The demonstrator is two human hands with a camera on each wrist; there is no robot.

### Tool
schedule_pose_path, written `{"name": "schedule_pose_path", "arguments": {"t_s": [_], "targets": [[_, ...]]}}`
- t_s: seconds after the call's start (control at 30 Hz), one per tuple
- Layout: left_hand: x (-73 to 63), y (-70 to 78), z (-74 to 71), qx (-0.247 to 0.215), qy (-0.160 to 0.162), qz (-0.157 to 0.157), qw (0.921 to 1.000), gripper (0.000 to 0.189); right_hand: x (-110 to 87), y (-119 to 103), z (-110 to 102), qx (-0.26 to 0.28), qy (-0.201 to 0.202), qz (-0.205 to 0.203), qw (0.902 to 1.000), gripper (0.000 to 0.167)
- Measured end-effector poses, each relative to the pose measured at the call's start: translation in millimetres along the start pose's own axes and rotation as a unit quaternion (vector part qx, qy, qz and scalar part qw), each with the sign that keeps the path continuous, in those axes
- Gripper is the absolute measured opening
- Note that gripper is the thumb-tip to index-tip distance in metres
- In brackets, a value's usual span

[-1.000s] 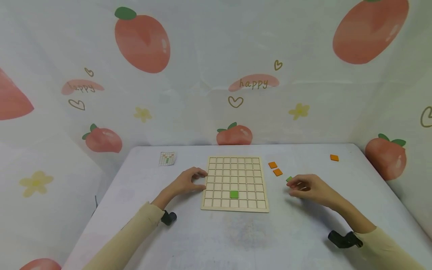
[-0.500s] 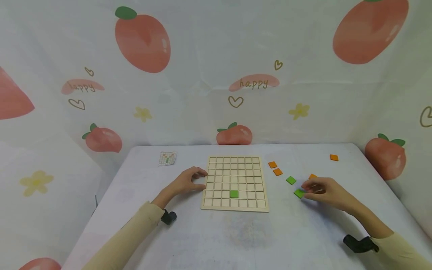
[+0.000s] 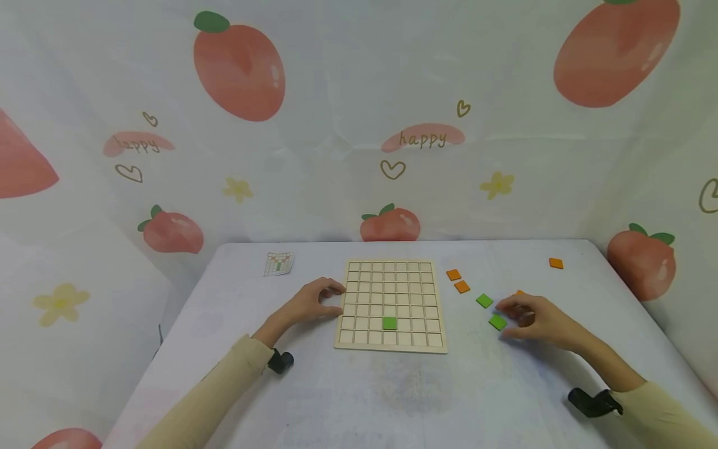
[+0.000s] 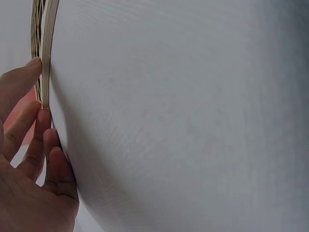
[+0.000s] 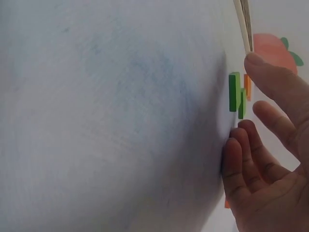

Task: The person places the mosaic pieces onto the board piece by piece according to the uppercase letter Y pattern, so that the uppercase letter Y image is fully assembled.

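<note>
A square wooden grid board (image 3: 397,351) lies mid-table, with one green square tile (image 3: 389,323) in a cell of its second row from the front. My left hand (image 3: 310,302) is at the board's left edge; in the left wrist view thumb and fingertips touch the wooden rim (image 4: 47,58). To the right of the board, my right hand (image 3: 541,321) hovers low with thumb and fingers parted around a loose green tile (image 3: 497,322), holding nothing. Another green tile (image 3: 484,300) lies just beyond it. Both green tiles (image 5: 234,92) show edge-on in the right wrist view.
Two orange tiles (image 3: 462,287) lie by the board's right side. One orange tile (image 3: 520,292) is partly hidden behind my right hand, and another orange tile (image 3: 556,263) sits far right. A small paper pattern card (image 3: 278,264) lies at the back left. A printed curtain (image 3: 336,156) hangs behind the table.
My right hand has moved right, away from the farther green tile, uncovering both green tiles, and its fingers have spread around the nearer one. My left hand has stayed at the board.
</note>
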State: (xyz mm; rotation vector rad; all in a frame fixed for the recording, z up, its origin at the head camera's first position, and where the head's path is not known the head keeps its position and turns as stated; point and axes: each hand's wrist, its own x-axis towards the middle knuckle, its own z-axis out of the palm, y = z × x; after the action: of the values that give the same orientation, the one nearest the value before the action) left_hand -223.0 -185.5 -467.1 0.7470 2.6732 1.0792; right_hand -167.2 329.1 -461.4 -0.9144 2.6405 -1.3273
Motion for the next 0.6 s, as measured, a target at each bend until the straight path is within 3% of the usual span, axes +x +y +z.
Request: {"name": "schedule_pose_path", "arguments": {"t_s": [0.13,0.37,0.6], "targets": [[0.4,0.6,0.2,0.002,0.0,0.003,1.0,0.045,2.3,0,4,-0.017,0.002,0.0,0.9999,0.045],[0.3,0.5,-0.5,0.002,0.002,0.002,1.0,0.044,8.1,0,10,-0.046,0.006,0.043,0.998,0.04],[0.1,1.1,-0.6,0.007,0.0,0.001,1.0,0.045,12.1,-2,9,-0.056,-0.017,0.07,0.9959,0.032]]}}
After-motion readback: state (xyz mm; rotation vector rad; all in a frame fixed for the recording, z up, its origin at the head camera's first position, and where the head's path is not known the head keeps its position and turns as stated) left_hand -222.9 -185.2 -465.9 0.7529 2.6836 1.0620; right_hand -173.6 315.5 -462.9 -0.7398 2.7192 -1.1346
